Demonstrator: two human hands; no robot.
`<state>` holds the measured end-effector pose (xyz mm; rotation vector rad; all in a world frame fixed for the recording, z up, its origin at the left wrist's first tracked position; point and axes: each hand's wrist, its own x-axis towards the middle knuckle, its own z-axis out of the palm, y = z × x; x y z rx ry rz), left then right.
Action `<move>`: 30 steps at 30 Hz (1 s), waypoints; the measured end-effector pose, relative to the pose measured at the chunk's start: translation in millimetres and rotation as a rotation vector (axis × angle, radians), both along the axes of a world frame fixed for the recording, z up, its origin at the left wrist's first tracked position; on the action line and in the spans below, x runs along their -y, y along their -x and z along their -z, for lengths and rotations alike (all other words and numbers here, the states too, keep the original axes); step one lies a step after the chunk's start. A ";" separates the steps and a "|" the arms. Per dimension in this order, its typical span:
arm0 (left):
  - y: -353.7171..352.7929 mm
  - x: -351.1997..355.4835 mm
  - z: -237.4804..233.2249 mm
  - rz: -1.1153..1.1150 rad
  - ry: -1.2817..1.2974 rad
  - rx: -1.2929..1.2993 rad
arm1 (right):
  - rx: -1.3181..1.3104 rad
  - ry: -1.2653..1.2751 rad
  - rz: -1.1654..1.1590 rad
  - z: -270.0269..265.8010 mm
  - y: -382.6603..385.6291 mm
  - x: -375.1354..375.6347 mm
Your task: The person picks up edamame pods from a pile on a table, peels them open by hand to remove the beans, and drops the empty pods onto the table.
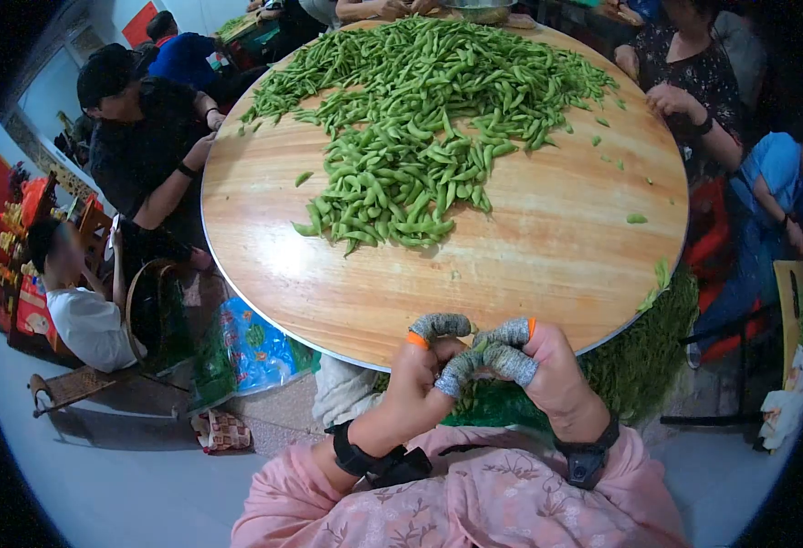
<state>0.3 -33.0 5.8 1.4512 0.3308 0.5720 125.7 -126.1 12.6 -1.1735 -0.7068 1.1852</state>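
Observation:
My left hand (424,361) and my right hand (547,365) meet at the near edge of the round wooden table (547,265). Grey knitted sleeves cover several of my fingertips, with orange bands on some. Both hands are closed, thumbs and fingers pinched together around a small green soybean pod (482,346), mostly hidden by the fingers. Farther across the tabletop lies a large heap of green soybean pods (410,155), its nearest part reaching towards the middle.
Loose pods (637,218) lie on the table's right side. Green stalks (648,356) are piled below its right edge. People sit around the table, including one in black (136,137) at left. A blue plastic bag (253,342) lies on the floor.

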 end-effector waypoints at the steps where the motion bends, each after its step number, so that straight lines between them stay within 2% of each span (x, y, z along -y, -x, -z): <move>1: 0.6 1.6 -0.3 -0.025 -0.005 0.001 | -0.012 -0.004 0.026 3.0 2.0 -0.8; 5: 3.6 -0.9 6.5 -0.027 -0.104 -0.049 | -0.013 0.022 0.067 14.6 2.6 -1.9; 7: 3.2 -0.8 -3.2 -0.066 -0.480 -0.203 | 0.015 0.052 0.067 7.1 -1.1 -1.6; 8: 2.7 -3.3 -2.6 -0.065 -0.479 -0.203 | 0.041 0.085 0.066 4.6 -2.5 -1.4; 10: 2.3 -8.6 0.3 -0.066 -1.009 -0.219 | 0.030 0.046 0.064 7.2 -1.7 -1.3; 15: 1.8 -7.9 1.5 -0.019 -0.876 -0.203 | 0.065 -0.056 0.038 7.7 -3.0 0.5; 17: 2.0 -5.3 2.2 -0.011 -0.570 -0.149 | 0.087 -0.077 0.027 9.3 -2.6 1.0; 18: 1.8 -4.5 1.8 -0.010 -0.570 -0.149 | 0.087 -0.077 0.028 9.6 -2.4 1.3; 20: 2.1 -3.4 0.0 -0.024 -0.201 -0.187 | 0.145 -0.133 0.024 10.2 -1.4 1.5; 21: 3.1 -5.8 0.1 -0.025 -0.203 -0.187 | 0.146 -0.136 0.024 11.9 -1.9 1.5; 23: 5.1 -13.2 -1.9 0.175 0.135 -0.174 | 0.163 -0.113 0.007 15.1 -5.0 1.8; 24: 4.9 -14.8 -3.6 0.174 0.132 -0.173 | 0.164 -0.117 0.006 15.1 -5.9 1.9; 26: 4.2 -16.5 -7.0 0.235 -0.056 -0.271 | 0.174 -0.066 -0.033 15.3 -7.5 1.5; 27: 4.1 -18.2 -1.2 0.210 -0.236 -0.290 | 0.175 -0.069 -0.033 13.9 -6.1 1.1; 30: 1.7 -14.8 5.7 0.138 -0.273 -0.321 | 0.289 -0.027 0.011 10.6 -2.7 3.1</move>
